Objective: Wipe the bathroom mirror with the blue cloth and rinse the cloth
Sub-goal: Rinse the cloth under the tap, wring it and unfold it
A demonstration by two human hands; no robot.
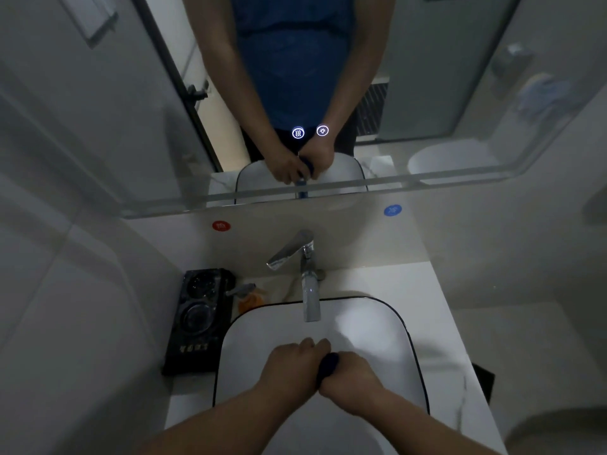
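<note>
The mirror (427, 93) fills the top of my view, and I cannot judge from here if it is wiped clean, so I treat the step in hand as the rinsing and wringing. Below it the white bench (437, 307) carries the sink (412, 339), and the tap (310, 290) reaches over the back of the basin. I see no clear stream under the spout, so I cannot tell if water is running. At the left of the sink stands a black tray (193, 323) with two round holders.

Both hands are low over the front half of the basin, touching each other. The left hand (289, 366) and the right hand (351, 376) have their fingers (308, 344) curled tight around the blue cloth (326, 367), which is rolled into a short dark bundle between them; only a small part shows.

To do this well, I would keep the bundle above the basin, not over the bench, so the drips fall inside. I would twist the two hands in opposite directions, firmly but slowly, to avoid splashing the mirror. If the cloth looks dirty, I think it should go under the spout again, opened, before the last wringing
</note>
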